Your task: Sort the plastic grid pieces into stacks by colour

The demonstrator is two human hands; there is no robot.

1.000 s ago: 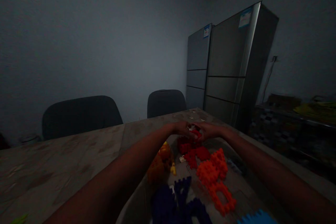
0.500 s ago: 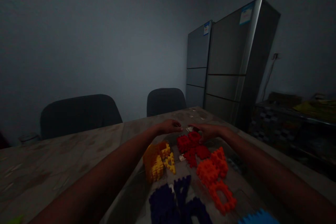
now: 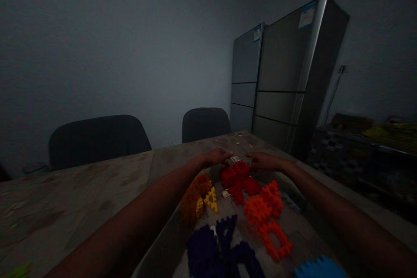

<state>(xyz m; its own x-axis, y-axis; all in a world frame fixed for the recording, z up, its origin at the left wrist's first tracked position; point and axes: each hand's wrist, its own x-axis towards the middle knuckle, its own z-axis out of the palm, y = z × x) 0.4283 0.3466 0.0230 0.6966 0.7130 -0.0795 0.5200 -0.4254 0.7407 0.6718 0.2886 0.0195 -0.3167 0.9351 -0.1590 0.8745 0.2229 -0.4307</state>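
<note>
Dim light blurs the detail. At the far end of a group of interlocking plastic blocks, my left hand [image 3: 217, 156] is just behind and left of the red blocks [image 3: 235, 174]. Its fingers point right, with nothing visible in them. On the other side, my right hand [image 3: 260, 161] is close beside the same red blocks, fingers pointing left and slightly apart. Whether either hand touches a block I cannot tell. Yellow blocks [image 3: 211, 200] lie beneath my left forearm, and orange blocks [image 3: 269, 213] lie left of my right forearm. Dark purple blocks [image 3: 221, 247] are nearest me.
A light blue block [image 3: 321, 268] lies at the lower right, and a grey piece [image 3: 291, 202] is by my right forearm. The patterned table [image 3: 124, 182] extends left. Two dark chairs [image 3: 97, 141] stand behind it, with tall refrigerators [image 3: 283, 65] at the back right.
My left hand has moved slightly right, behind the red blocks. My right hand has drawn a little right, off the red block it was at. The coloured groups keep their arrangement.
</note>
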